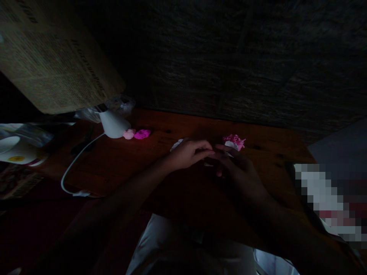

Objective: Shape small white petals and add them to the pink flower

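My left hand [190, 152] is closed over the wooden table, its thumb and forefinger pinched together. My right hand [239, 168] comes in from the right, and its fingertips meet those of the left; its fingers look drawn together in deep shadow. Whatever lies between the fingertips is too small and dark to make out. Just behind the right fingers is a ruffled pink clay-like piece [235, 140] with a rounded white piece [231, 145] in front of it. Another white piece [176, 144] shows partly behind my left hand. Below the fingertips lies a small pale scrap [208, 164].
Light pink [129, 133] and bright magenta [142, 134] lumps touch beside a white cone-shaped lamp base [114, 124]. Its white cable [70, 168] loops down the left. A paper cup [17, 151] lies at far left. A dark wall [229, 76] borders the wooden table [160, 122].
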A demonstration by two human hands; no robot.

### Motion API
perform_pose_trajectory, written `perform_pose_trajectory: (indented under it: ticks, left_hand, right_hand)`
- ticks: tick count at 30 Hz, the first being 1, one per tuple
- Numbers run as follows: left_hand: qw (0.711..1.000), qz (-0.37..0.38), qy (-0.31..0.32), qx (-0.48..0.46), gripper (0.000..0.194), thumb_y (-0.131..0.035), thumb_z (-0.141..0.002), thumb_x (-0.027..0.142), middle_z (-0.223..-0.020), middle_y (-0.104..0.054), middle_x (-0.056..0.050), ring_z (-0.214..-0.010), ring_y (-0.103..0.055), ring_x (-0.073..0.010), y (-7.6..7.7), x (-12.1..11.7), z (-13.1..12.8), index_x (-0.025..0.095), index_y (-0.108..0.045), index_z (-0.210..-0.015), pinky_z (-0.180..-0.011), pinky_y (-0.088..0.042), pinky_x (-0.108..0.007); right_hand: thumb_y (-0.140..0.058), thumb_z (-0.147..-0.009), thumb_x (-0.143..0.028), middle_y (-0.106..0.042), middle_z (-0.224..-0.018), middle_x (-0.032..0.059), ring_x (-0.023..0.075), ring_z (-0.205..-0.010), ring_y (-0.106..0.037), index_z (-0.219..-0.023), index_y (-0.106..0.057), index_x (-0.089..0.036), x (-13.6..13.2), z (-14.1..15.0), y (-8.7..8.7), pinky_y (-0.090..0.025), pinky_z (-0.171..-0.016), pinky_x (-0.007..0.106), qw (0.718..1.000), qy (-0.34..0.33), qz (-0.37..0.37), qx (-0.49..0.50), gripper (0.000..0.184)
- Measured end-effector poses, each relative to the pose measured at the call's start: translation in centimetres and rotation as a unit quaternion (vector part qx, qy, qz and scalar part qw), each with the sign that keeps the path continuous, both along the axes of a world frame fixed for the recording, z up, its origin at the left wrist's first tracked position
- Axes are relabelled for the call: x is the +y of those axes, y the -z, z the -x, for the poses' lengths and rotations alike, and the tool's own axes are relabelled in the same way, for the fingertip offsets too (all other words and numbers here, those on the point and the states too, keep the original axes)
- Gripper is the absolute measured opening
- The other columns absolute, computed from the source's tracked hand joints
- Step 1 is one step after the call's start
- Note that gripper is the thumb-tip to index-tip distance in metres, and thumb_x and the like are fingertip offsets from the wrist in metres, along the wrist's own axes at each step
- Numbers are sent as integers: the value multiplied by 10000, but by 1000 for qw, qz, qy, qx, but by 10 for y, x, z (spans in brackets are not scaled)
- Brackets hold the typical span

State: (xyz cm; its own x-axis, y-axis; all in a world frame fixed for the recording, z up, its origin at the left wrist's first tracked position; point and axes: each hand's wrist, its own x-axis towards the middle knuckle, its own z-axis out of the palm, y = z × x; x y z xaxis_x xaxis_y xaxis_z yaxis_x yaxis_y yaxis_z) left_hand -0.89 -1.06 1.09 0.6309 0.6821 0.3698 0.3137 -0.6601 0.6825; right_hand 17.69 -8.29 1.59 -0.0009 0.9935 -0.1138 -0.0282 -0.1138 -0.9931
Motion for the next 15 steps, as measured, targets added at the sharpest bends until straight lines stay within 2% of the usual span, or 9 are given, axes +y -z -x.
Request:
perform_pose_trajectory:
  ticks: [5,10,15]
  left_hand:
    - [1000,5,10,13,151,-588,-972,272,-905,-760,-18,-803,-688,-117,-1,-2,0,172,-700,-979,-758,-494,-218]
    - [998,-43,-8,37,211,-573,-995,321,-890,-782,-14,-810,-719,-125,-2,-2,1,186,-736,-995,-744,-484,-208]
    - [994,-102,17,41,220,-584,-995,302,-960,-811,-25,-839,-753,-129,5,3,2,214,-769,-1078,-777,-503,-212]
  right_hand:
    - [-758,-797,-521,-664,-604,-24,143,-523,-602,-1210,-669,-184,0,1,4,-435,-513,270,1000,-1,-1,11,540]
    - [-761,-798,-512,-666,-597,-30,131,-510,-585,-1204,-673,-185,0,0,3,-422,-508,259,1000,3,8,14,529]
    - [-753,-787,-515,-630,-539,-43,143,-501,-589,-1199,-667,-163,1,-1,0,-422,-503,263,1000,7,13,10,548]
